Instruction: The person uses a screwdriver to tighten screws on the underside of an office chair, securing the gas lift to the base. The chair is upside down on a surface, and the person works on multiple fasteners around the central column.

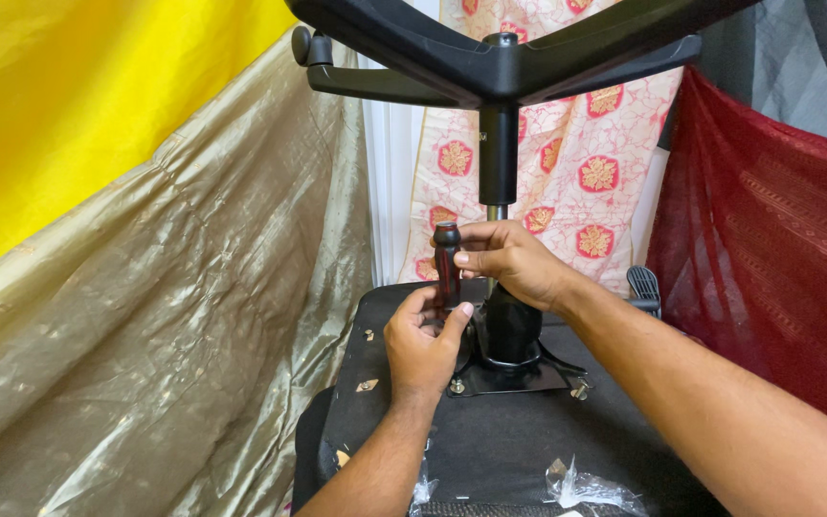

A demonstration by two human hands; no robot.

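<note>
From the head camera, an office chair lies upside down: the underside of its seat [519,431] faces up, and the star base [500,57] stands overhead on the gas column [499,153]. The right hand [509,260] is closed around the upper part of a screwdriver handle [447,263], dark with red, held upright, probably so the tip bears straight down on a fastener. The left hand [423,340] is curled around the lower end of the tool, seemingly steadying it close to the metal mounting plate [519,375] at the column's foot.

The shaft and tip are hidden behind the left fingers, so what they meet cannot be told. A bolt [457,386] sits at the plate's near corner. Crumpled clear plastic [586,488] lies on the seat, cut off by the lower edge. Draped cloths fill the background, and the base's arms run out of view.
</note>
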